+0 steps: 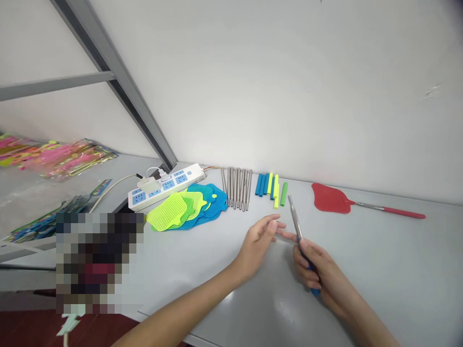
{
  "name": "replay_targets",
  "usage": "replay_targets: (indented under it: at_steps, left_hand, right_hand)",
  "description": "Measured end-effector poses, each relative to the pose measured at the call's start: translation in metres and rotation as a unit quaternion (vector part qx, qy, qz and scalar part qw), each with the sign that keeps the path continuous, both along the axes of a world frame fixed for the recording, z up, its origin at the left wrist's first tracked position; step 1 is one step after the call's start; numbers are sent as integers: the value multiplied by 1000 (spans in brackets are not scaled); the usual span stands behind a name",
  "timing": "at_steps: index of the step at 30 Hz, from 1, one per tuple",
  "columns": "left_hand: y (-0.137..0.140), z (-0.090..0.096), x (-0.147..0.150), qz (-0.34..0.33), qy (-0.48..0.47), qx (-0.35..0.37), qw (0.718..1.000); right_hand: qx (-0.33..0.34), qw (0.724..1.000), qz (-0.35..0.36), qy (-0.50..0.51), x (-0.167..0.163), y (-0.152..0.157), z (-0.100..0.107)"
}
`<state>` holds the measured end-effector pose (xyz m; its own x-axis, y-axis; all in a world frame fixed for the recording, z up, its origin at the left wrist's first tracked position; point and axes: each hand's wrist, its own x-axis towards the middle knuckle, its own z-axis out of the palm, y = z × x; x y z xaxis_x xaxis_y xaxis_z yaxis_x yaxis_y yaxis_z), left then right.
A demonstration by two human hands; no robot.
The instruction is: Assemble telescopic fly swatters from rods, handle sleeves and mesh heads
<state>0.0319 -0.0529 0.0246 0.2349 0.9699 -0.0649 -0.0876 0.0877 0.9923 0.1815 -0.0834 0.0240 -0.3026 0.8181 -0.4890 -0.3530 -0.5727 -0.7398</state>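
Observation:
My right hand [314,267] is wrapped round the blue grip of a telescopic metal rod [295,219], which points up and away from me. Beside it, my left hand [257,241] has its fingers loosely bent and apart, near the right index finger, and I see nothing in it. Beyond the hands lie several blue, yellow and green grip sleeves [284,194]. Several bare metal rods [238,190] lie in a row left of those. Further left is an overlapping pile of yellow, green and blue mesh swatter heads [168,210]. A whole red fly swatter [331,198] lies at the right.
A white power strip [195,173] with plugged-in adapters stands behind the swatter heads. Bagged colourful swatters [77,156] lie beyond the grey metal frame [133,91] at the left. A pixelated patch hides part of the left edge. The wall [289,96] borders the grey table [398,270].

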Motion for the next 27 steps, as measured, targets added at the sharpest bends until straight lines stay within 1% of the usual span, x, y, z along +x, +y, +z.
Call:
replay_targets:
  at_steps: [3,5,9,12,16,19,23,27]
  left_hand:
    - [5,6,-6,11,-41,5,999]
    - [6,8,-9,17,-49,4,999]
    - [5,10,-11,13,-81,-25,996]
    - [4,11,-12,-11,-116,-50,992]
    - [4,11,-12,-31,-154,-64,985]
    - [4,8,-11,-39,-171,-77,981]
    - [2,3,-8,-42,-201,-97,974]
    - [0,1,-6,-41,-213,-99,971]
  right_hand:
    - [-23,997,76,-2,-6,-5,4]
    - [-26,994,102,-4,-10,-7,4]
    - [-29,992,118,15,-13,-9,-1]
    - [-46,990,131,30,-15,-11,-5]
    - [-64,988,135,36,-17,-13,-7]
    - [-95,980,150,90,-18,-15,-8]
    - [-141,961,164,170,-17,-16,-13]
    - [-157,949,175,209,-17,-15,-18]
